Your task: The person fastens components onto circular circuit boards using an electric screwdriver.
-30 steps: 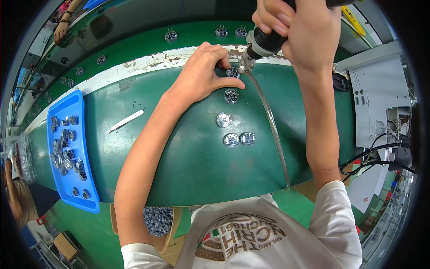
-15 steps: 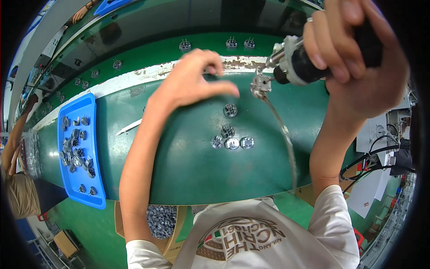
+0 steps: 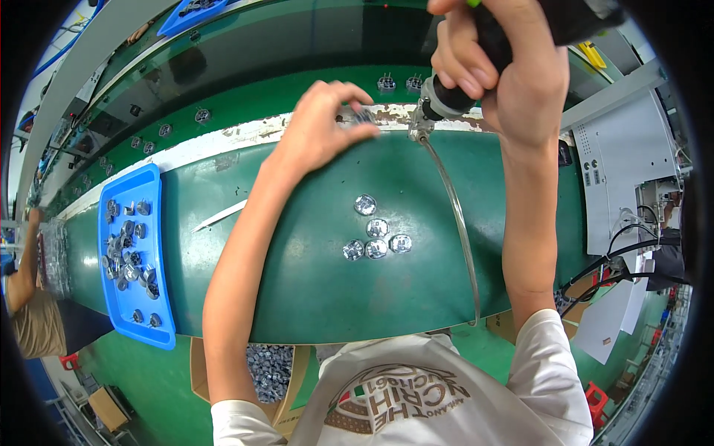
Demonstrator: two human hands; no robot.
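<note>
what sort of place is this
Most likely a factory assembly line: small round components stand spaced along what looks like a green conveyor belt, more lie in a blue tray, and the right hand grips a black handheld tool.

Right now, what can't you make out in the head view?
Head view:
Small part by the left hand: details lost to blur; grip unclear.
Black tool: handle partly covered by the right hand.
White pointed tool: right end hidden behind the left forearm.
</note>
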